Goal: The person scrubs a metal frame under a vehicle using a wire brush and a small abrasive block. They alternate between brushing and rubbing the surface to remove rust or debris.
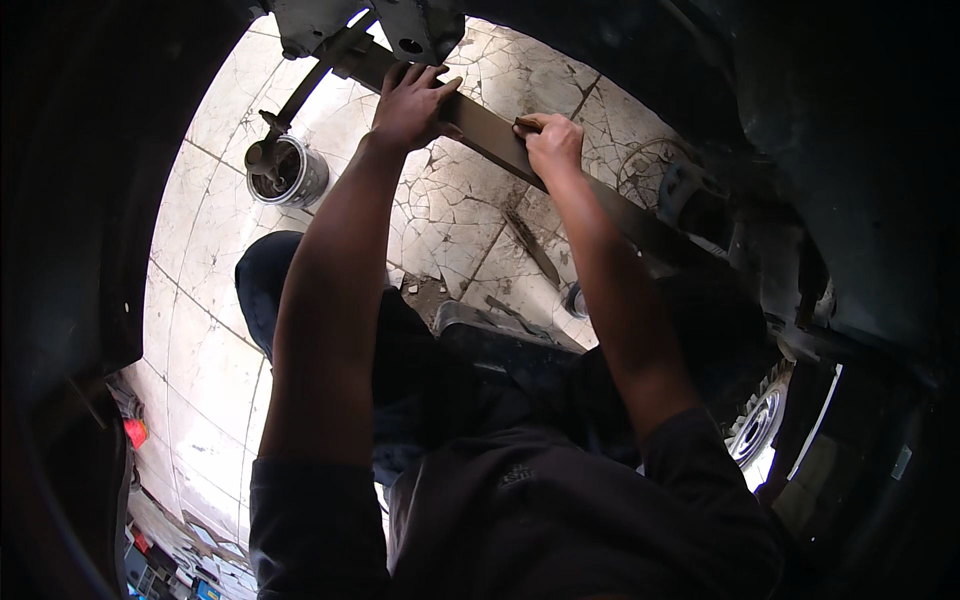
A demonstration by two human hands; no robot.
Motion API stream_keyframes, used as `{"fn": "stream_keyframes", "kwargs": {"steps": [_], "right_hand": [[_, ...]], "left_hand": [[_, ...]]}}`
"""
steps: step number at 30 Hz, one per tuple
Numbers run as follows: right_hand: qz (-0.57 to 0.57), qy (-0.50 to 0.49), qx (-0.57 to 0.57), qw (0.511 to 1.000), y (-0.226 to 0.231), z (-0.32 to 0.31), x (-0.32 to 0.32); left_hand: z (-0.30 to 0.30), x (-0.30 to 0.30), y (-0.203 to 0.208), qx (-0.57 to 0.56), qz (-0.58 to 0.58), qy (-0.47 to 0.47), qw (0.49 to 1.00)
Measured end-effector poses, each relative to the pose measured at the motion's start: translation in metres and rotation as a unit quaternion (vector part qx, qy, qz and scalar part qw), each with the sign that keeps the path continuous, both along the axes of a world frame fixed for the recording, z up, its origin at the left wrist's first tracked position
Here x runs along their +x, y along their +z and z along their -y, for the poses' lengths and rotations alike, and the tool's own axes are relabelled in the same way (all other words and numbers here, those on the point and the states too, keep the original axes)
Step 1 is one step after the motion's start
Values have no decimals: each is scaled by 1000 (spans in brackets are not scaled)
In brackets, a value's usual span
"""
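Note:
A long, flat brown metal bar point(490, 132) runs slantwise under the vehicle, from a dark bracket point(405, 40) at the top down to the right. My left hand point(410, 108) rests on its upper stretch, fingers spread over the far edge and the thumb apart near the close edge. Farther right along the bar, the fingers of my right hand point(555, 145) are closed in a pinch. Between them is a small, thin dark brown piece point(525, 125), held at the bar's surface; its kind is too small to tell.
Left of my arms, a round metal tin point(318, 172) stands on cracked pale tiles point(205, 260), under a rod with a rounded end point(262, 155). Dark vehicle parts point(830, 90) close in overhead and on both sides. A wheel point(758, 430) shows at lower right.

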State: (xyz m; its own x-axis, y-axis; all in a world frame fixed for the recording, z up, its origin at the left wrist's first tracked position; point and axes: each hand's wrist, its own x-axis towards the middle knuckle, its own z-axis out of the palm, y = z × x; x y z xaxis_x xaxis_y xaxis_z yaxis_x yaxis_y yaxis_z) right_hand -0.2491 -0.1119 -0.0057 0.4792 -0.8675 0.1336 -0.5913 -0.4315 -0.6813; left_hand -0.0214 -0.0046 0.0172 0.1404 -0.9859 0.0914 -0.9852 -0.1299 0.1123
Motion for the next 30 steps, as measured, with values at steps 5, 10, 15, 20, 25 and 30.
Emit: {"fn": "stream_keyframes", "kwargs": {"steps": [5,10,15,20,25,30], "right_hand": [[-30,20,-11,999,-11,-3,-27],[-19,13,18,1000,-7,-2,-25],[-28,23,44,998,0,1,-5],[-35,32,-1,999,-12,5,-40],[-42,24,70,996,-8,7,-55],[-46,52,25,997,-4,15,-30]], "left_hand": [[-6,2,-2,-3,-20,15,1000],[-3,4,0,-8,-4,-1,1000],[-4,2,1,8,-8,9,1000],[0,0,0,4,-4,9,1000],[-3,2,0,4,-5,9,1000],[-1,-2,3,6,-6,11,1000]]}}
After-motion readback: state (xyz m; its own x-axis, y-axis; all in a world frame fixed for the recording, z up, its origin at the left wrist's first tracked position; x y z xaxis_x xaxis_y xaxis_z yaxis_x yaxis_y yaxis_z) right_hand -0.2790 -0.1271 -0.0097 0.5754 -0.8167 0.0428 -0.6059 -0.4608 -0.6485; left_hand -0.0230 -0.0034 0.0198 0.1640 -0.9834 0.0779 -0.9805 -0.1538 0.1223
